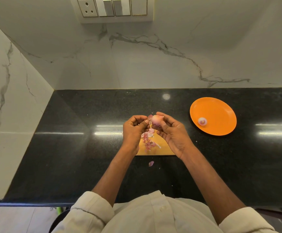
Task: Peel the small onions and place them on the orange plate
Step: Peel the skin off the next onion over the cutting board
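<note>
Head view looks down on a polished black granite counter (69, 148) that mirrors streaks of ceiling light and ends at a marble-veined white wall (153, 64) on the far side, with a second marble wall (10, 81) closing the left corner. High on the far wall sits a switch panel (112, 7) with one socket and several rocker switches. A strip of pale floor (10, 219) shows at the near left, below the counter edge.

Near the middle of the counter lies a wooden cutting board (160, 148) strewn with pink onion peels (147, 142); one loose peel (151, 163) rests on the granite just nearer than the board. Above the board's far end, the right hand (172, 132) grips a small onion (156, 120) between thumb and curled fingers, while the left hand (134, 130) has its fingers curled, thumb and fingertips pinching at the onion's left side. To the right, well apart from the hands, the orange plate (221, 111) holds one peeled onion (202, 121) near its left rim. Rolled cream sleeves (93, 211) frame the near edge.
</note>
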{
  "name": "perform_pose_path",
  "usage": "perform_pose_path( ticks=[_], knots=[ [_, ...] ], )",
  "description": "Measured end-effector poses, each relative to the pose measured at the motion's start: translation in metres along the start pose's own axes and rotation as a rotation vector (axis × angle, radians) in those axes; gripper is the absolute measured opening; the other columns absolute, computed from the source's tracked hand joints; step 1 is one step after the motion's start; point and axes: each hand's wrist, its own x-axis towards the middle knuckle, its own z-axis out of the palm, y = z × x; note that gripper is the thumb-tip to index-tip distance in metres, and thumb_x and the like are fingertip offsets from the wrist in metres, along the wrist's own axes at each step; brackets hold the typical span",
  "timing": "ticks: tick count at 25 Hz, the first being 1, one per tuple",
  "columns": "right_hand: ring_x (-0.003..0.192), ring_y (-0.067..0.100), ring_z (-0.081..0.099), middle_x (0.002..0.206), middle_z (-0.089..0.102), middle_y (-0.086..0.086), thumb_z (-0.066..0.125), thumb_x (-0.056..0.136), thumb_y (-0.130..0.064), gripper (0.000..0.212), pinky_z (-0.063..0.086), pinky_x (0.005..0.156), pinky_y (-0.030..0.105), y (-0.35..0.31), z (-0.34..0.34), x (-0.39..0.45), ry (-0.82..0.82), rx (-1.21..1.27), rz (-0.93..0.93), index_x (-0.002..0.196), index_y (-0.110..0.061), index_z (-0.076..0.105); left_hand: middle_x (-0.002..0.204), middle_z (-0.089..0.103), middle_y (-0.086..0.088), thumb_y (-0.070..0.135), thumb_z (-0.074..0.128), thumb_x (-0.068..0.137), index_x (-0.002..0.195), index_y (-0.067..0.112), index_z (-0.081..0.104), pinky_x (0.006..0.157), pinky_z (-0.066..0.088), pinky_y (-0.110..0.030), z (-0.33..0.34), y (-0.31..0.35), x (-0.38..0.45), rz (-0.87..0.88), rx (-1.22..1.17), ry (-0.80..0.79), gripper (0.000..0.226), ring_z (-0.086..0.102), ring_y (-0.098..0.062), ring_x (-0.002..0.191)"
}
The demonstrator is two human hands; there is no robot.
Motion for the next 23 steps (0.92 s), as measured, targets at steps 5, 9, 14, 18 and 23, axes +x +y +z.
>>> perform_pose_path(
  ticks=[5, 9, 14, 18, 23],
  knots=[
    [0.108, 0.025, 0.077, 0.127, 0.074, 0.006, 0.07, 0.098, -0.007, 0.031, 0.061, 0.075, 0.027, -0.003, 0.001, 0.0, 0.05, -0.182, -0.089, 0.127, -0.019, 0.074, 0.12, 0.072, 0.006, 0.026, 0.072, 0.102, 0.114, 0.025, 0.077, 0.093, 0.059, -0.037, 0.0, 0.002, -0.001, 0.135, 0.429, 0.059, 0.012, 0.07, -0.013, 0.109],
    [0.106, 0.023, 0.077, 0.12, 0.075, 0.001, 0.081, 0.09, -0.016, 0.03, 0.062, 0.077, 0.029, -0.001, 0.001, -0.002, 0.093, -0.267, -0.13, 0.119, -0.025, 0.078, 0.116, 0.076, 0.004, 0.028, 0.069, 0.105, 0.119, 0.02, 0.078, 0.096, 0.061, -0.036, 0.008, 0.013, -0.005, 0.241, 0.418, -0.087, 0.019, 0.072, -0.012, 0.11],
    [0.108, 0.011, 0.073, 0.116, 0.077, -0.011, 0.082, 0.088, -0.014, 0.031, 0.06, 0.076, 0.024, -0.003, -0.004, -0.002, 0.113, -0.342, -0.16, 0.115, -0.028, 0.08, 0.101, 0.081, 0.0, 0.018, 0.077, 0.099, 0.112, 0.014, 0.081, 0.089, 0.066, -0.039, 0.008, 0.021, -0.008, 0.209, 0.382, -0.159, 0.014, 0.078, -0.018, 0.097],
    [0.103, 0.003, 0.073, 0.118, 0.075, -0.008, 0.082, 0.085, -0.002, 0.036, 0.058, 0.076, 0.016, -0.004, -0.006, -0.004, 0.074, -0.371, -0.245, 0.116, -0.019, 0.079, 0.097, 0.08, -0.009, 0.02, 0.086, 0.09, 0.103, 0.01, 0.08, 0.086, 0.066, -0.043, 0.011, 0.027, -0.009, 0.165, 0.35, -0.189, 0.018, 0.078, -0.028, 0.094],
    [0.11, 0.007, 0.072, 0.122, 0.074, -0.003, 0.081, 0.085, -0.006, 0.034, 0.06, 0.082, 0.021, -0.002, -0.006, -0.003, 0.043, -0.321, -0.283, 0.118, -0.015, 0.079, 0.095, 0.076, -0.014, 0.009, 0.083, 0.09, 0.099, 0.004, 0.076, 0.079, 0.063, -0.037, 0.016, 0.029, -0.014, 0.235, 0.3, -0.161, 0.012, 0.073, -0.027, 0.086]
  ],
)
